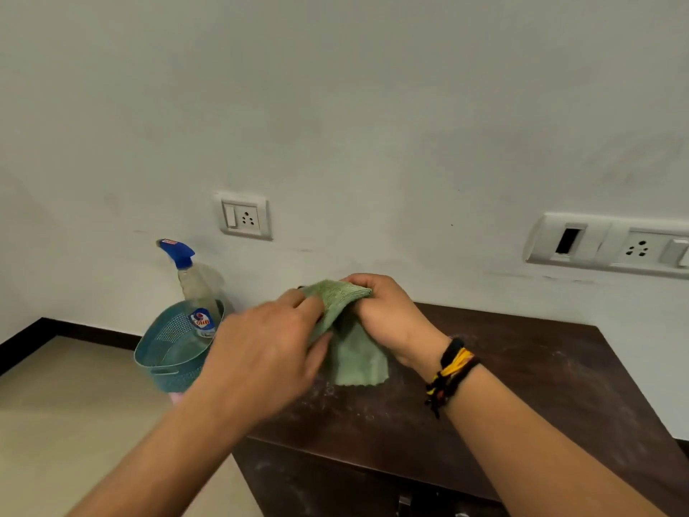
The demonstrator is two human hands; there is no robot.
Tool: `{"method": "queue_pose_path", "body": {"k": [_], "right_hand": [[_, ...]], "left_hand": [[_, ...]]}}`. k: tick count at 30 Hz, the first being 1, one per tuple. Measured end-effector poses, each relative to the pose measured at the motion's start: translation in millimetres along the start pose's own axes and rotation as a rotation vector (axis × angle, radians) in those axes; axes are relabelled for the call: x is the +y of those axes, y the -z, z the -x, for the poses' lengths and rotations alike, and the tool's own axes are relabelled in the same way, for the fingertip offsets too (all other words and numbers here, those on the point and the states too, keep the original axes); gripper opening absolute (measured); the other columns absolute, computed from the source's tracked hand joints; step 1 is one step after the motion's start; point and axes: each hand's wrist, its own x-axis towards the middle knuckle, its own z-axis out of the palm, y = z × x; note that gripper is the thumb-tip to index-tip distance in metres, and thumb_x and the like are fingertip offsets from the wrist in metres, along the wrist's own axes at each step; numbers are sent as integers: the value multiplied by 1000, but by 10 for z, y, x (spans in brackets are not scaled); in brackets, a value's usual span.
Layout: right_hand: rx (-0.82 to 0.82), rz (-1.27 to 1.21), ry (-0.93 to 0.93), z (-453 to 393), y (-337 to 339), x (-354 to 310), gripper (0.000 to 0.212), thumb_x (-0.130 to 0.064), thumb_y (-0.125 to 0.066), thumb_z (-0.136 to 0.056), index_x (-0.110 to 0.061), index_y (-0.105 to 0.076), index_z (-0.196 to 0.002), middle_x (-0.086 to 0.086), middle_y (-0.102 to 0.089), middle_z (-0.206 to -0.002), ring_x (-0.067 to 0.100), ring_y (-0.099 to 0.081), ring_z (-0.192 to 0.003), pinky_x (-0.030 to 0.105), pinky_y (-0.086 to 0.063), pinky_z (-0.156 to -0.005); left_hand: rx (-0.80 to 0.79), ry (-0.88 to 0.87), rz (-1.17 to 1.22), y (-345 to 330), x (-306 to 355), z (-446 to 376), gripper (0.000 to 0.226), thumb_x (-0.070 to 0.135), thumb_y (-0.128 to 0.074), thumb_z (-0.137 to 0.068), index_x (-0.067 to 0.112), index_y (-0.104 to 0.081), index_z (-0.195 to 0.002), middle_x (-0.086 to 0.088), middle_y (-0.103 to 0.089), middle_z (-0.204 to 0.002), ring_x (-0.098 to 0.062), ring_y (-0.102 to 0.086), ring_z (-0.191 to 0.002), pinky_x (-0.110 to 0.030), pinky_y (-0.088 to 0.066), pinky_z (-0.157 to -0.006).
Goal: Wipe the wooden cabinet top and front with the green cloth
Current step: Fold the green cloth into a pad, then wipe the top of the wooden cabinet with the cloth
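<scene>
A green cloth (352, 352) hangs in the air above the dark wooden cabinet top (522, 367), held by both hands. My left hand (268, 352) grips its left edge, and my right hand (387, 315) pinches its upper right corner. The cloth's lower hem dangles just above the wood. The cabinet top carries a whitish dusting near its front and right side. The cabinet front (317, 483) shows below the front edge, also dusty.
A teal plastic basket (167, 348) with a blue-nozzled spray bottle (194, 289) in it stands at the cabinet's left end. White wall behind carries a socket plate (244, 216) and a longer switch panel (611, 244). Beige floor (74, 423) lies to the left.
</scene>
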Motion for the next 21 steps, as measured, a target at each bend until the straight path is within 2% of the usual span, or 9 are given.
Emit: {"method": "queue_pose_path", "body": {"k": [5,7,9,10,11,13,15,18,21], "right_hand": [[-90,-371,-68,-33,-219,-64,35,13,-43,-93,-5,-72,-102,13,-73,-96,24,-68,-92,39,-56,-91],[-92,-470,-93,-60,-251,-40,37,13,-41,-95,-7,-71,-103,13,-73,-100,25,-68,-97,41,-55,-97],[-118,-566,-121,-76,-268,-6,36,11,-40,-97,-4,-71,-108,16,-73,-107,27,-68,-101,41,-55,-98],[-140,-613,-132,-86,-266,23,32,9,-42,-97,1,-69,-114,20,-71,-113,30,-67,-104,43,-54,-100],[-166,-652,-144,-89,-260,56,31,6,-44,-98,5,-65,-120,23,-69,-118,32,-66,-107,45,-53,-102],[-199,-685,-182,-106,-249,151,31,2,-47,-99,7,-63,-125,23,-68,-120,33,-66,-109,45,-52,-102],[-171,-655,-231,-136,-199,267,26,4,-49,-98,2,-68,-116,20,-72,-112,28,-70,-100,40,-57,-94],[-66,-527,-345,-171,-50,415,15,-1,-55,-99,-10,-67,-98,9,-73,-90,16,-70,-76,29,-61,-71],[75,-355,-368,-220,138,558,12,-13,-54,-103,-12,-66,-104,8,-75,-102,17,-73,-86,30,-59,-79]], "left_hand": [[281,270,660,-371,-90,176,37,54,-54,-93,21,-62,-107,6,-58,-107,-12,-60,-96,-34,-53,-76],[347,452,708,-516,-265,168,56,54,-58,-90,18,-48,-131,0,-47,-130,-17,-52,-117,-37,-50,-95],[128,613,956,-627,-448,136,89,66,-68,-76,22,-33,-144,4,-46,-142,-14,-50,-128,-34,-45,-104],[21,659,1211,-663,-514,126,99,68,-76,-67,21,-37,-144,2,-54,-141,-16,-55,-127,-34,-46,-104],[-59,703,1495,-685,-555,126,100,64,-85,-60,17,-46,-139,-3,-62,-136,-20,-61,-124,-34,-50,-102],[-152,811,1802,-691,-592,141,73,39,-91,-65,7,-63,-123,-15,-69,-125,-29,-68,-115,-36,-58,-91],[-175,858,1739,-632,-581,98,37,14,-79,-82,0,-67,-114,-21,-72,-117,-34,-71,-105,-36,-61,-81],[13,830,1445,-544,-613,-74,15,8,-74,-86,6,-71,-100,-15,-77,-97,-19,-76,-81,-29,-63,-70],[262,576,697,-473,-607,-164,18,23,-79,-84,20,-66,-96,9,-71,-79,-4,-67,-67,-17,-56,-65]]}}
